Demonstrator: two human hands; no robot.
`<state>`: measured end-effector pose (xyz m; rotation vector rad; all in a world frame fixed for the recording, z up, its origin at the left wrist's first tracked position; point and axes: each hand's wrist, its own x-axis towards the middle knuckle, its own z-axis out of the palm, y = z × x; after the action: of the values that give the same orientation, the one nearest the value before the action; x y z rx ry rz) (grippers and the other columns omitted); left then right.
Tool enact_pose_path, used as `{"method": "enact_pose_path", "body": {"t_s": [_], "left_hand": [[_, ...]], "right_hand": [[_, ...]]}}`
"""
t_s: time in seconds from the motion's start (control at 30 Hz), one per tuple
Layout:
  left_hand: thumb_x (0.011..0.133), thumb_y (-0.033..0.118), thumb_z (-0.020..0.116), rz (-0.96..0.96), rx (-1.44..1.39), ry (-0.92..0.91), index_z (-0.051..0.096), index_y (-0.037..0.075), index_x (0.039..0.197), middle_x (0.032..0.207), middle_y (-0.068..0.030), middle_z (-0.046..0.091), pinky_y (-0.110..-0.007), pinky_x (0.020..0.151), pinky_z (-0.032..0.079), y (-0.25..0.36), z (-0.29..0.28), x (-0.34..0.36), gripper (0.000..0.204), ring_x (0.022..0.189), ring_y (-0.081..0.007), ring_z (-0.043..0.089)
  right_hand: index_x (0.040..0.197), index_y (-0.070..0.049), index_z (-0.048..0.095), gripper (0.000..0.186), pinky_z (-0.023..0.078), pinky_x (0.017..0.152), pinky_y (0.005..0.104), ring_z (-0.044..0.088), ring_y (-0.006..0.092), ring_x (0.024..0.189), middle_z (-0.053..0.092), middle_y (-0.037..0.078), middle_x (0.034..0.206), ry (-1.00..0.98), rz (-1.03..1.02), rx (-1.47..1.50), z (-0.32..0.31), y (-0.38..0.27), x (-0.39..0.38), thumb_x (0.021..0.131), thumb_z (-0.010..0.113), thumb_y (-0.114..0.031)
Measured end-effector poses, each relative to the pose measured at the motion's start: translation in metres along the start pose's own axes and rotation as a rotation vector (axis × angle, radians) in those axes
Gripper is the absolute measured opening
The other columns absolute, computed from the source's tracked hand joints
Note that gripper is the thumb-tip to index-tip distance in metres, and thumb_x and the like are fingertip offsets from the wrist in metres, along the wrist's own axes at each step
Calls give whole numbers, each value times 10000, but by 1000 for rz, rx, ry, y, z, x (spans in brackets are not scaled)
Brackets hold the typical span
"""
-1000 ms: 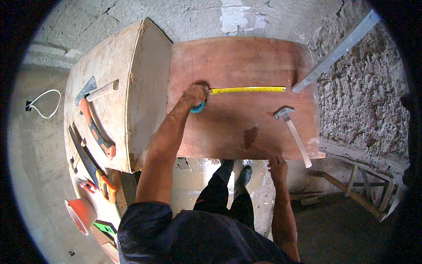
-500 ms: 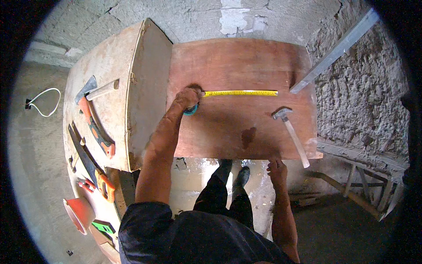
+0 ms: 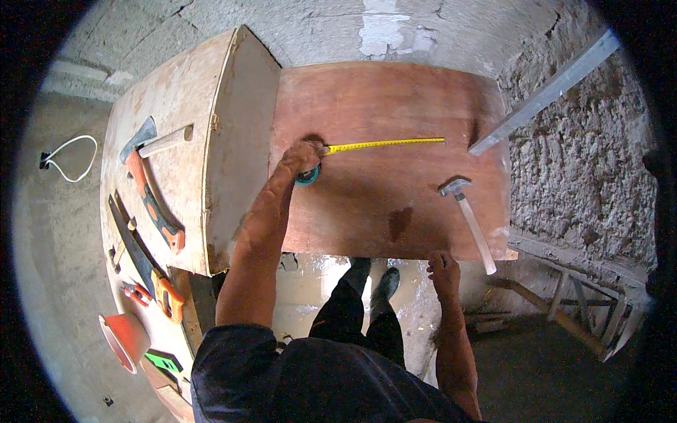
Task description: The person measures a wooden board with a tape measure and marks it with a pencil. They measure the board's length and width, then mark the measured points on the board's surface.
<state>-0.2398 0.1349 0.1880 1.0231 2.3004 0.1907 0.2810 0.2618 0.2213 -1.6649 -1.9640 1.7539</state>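
Observation:
My left hand is closed around a tape measure with a teal case, held over the reddish-brown plywood board. From it the yellow tape blade runs out to the right across the board, its free end touching neither hand. At the front edge of the board is my right hand, its fingers curled together. Whatever those fingers may hold is too small to make out. A claw hammer lies on the board's right side, its handle reaching past the front edge.
On the pale wooden box at left lie a hatchet, a wooden-handled hammer and a handsaw. A red-orange bucket is nearby. A metal bar leans over the board's far right, beside the rough wall.
The blade's free end has swung slightly away from me, and the blade looks narrower. Both hands stay nearly where they were; the whole view has shifted a little.

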Motion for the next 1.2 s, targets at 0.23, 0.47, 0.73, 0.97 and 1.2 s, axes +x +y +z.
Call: {"method": "enact_pose_path", "body": {"t_s": [0.23, 0.47, 0.73, 0.97, 1.2], "left_hand": [[1032, 499, 488, -94, 146, -92, 695, 181, 1225, 1220, -155, 703, -501, 1018, 497, 22, -21, -10, 426, 1160, -372, 651], [1029, 509, 492, -64, 142, -84, 687, 152, 1242, 1234, -148, 702, -492, 1020, 498, 35, -32, -19, 460, 1165, -371, 650], [1026, 532, 492, -86, 156, -4, 718, 142, 1189, 1207, -147, 718, -496, 984, 521, 23, -17, -23, 479, 1162, -369, 655], [1029, 527, 486, -12, 145, 46, 724, 156, 1188, 1175, -153, 731, -497, 967, 534, 2, 1, -9, 468, 1134, -380, 671], [1027, 536, 479, -97, 180, -63, 692, 163, 1244, 1192, -152, 725, -506, 970, 530, 26, -21, -26, 481, 1140, -390, 668]], "right_hand": [[1063, -38, 679, 294, 519, 586, 275, 635, 116, 711, 656, 34, 847, -5, -14, 11, -1, 1, 4, 1012, 627, -323], [1084, -61, 699, 329, 564, 584, 367, 731, 221, 689, 729, 117, 850, 33, -49, -75, -1, -2, 3, 1012, 611, -370], [1105, -30, 685, 221, 542, 577, 274, 652, 131, 749, 685, 56, 906, 57, -167, -110, 3, -8, 22, 969, 670, -204], [1147, -37, 688, 267, 546, 584, 277, 664, 136, 787, 703, 60, 961, 26, -59, 7, 5, -28, 20, 950, 707, -217], [1135, -35, 691, 265, 539, 618, 293, 645, 144, 782, 681, 57, 942, 62, -225, -86, 20, -11, 30, 963, 692, -236]]}}
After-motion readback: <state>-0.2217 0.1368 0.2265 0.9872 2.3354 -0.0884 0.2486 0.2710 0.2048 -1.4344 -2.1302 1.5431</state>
